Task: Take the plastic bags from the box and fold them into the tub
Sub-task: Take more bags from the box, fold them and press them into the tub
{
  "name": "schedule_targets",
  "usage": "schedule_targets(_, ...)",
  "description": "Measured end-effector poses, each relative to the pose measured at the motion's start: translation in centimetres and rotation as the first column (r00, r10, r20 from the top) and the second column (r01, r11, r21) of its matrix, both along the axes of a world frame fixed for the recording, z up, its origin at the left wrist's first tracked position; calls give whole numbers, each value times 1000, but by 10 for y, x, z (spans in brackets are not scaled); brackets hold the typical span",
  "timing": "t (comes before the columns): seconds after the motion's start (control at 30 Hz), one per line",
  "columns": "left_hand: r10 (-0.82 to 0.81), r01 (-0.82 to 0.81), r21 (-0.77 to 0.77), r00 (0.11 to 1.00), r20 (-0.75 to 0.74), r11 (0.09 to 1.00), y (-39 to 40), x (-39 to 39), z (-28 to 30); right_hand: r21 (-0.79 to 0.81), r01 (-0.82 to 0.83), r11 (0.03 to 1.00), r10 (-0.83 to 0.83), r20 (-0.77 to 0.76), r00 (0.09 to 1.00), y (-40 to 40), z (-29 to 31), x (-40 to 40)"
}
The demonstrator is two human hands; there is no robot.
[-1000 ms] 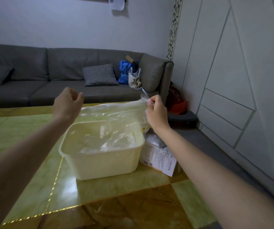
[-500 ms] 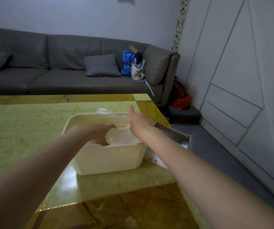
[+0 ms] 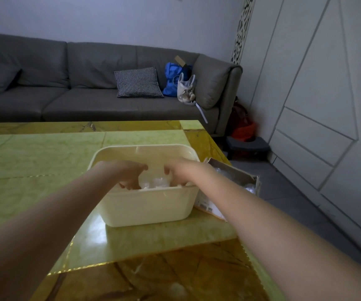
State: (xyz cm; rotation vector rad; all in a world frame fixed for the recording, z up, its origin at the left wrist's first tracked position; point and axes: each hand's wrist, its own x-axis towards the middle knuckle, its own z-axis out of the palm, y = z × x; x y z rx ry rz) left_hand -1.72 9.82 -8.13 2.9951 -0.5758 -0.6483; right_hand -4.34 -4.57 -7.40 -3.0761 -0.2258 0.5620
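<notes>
Both hands had moved deeper into the tub (image 3: 144, 210); left hand (image 3: 125, 173) and right hand (image 3: 180, 171), fingers curled, gripped the plastic bag (image 3: 155, 182).

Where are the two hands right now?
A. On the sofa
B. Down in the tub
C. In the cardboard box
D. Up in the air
B: the left hand and right hand both reach over the rim of the tub onto the plastic bags inside.
</notes>
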Motion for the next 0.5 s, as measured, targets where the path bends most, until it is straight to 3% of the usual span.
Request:
schedule_targets(0.13, -53, 95, -156, 965, 257, 983, -13, -3, 20, 315, 27, 949, -115, 266, 957, -21, 31, -13)
schedule_targets(0.27, -129, 297, -271, 855, 503, 915, -47, -15, 33, 346, 78, 935, -226, 414, 882, -63, 62, -31)
schedule_targets(0.4, -299, 472, -261, 811, 502, 842, -80, -36, 36, 293, 276, 915, -327, 140, 934, -94, 51, -49)
schedule_targets(0.5, -437, 549, -105, 753, 492, 829, -97, -47, 30, 217, 380, 899, -389, -4, 921, -97, 29, -58)
